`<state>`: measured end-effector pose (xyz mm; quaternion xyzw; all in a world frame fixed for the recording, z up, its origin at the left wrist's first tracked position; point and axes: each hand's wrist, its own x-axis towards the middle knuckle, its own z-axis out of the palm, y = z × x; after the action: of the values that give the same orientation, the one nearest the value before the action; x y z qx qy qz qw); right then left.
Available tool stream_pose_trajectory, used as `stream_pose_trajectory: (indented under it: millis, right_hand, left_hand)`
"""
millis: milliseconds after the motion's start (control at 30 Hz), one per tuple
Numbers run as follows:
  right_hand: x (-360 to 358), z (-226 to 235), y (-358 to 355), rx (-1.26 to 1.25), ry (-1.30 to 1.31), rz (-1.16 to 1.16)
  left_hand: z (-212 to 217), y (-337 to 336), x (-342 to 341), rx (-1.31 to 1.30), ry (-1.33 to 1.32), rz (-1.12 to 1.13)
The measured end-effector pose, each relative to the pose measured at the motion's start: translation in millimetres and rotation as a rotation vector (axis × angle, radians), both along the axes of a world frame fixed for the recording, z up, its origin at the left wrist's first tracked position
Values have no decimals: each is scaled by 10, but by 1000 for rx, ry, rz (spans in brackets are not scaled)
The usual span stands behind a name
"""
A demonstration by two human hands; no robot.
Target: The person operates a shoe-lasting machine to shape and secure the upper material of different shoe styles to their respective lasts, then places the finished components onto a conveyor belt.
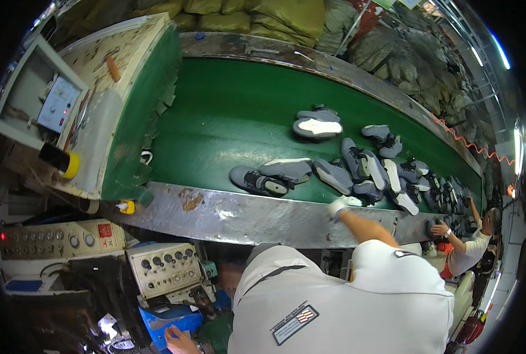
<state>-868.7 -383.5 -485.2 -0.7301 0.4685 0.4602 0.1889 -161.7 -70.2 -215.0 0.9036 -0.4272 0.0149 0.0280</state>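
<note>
My right hand (341, 206), in a whitish glove, is over the metal edge of a green conveyor belt (221, 106). Its fingers look stretched out towards the nearest grey shoes, and no shoe shows in its grip. A grey shoe (333, 177) lies on its side just beyond it, beside a dark grey shoe (368, 192). Low at the left, my bare left hand (179, 341) is beside a blue machine part (171, 323), fingers apart and partly cut off by the lower edge. A pair of grey shoes (266, 180) lies further left on the belt.
More shoes (446, 192) crowd the belt's right end, where a co-worker (466, 251) handles some. Control panels with knobs (165, 268) stand at the left. A green-sided housing (136, 112) closes the belt's left end. Stuffed sacks (286, 20) line the far side; a red coiled hose (469, 141) hangs right.
</note>
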Motion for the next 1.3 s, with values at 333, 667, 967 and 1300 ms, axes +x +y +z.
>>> stream_pose_trajectory:
  millis: [333,667,967,1300]
  right_hand:
    - [3616,479,-245,-222,-775,-917]
    - [3231,1000,-191,-86,-1017,-1050]
    - [1560,626,2237,-225,-592,-1388]
    - [1429,378,2926,-31,-534,-1907]
  left_hand:
    - [-140,29,-271,38,-140,134]
    - [-475,251,-74,-222,-185,82]
    - [-374,204,-224,-416,-136,-113]
    - [-238,245,-167,-356,-53,-168]
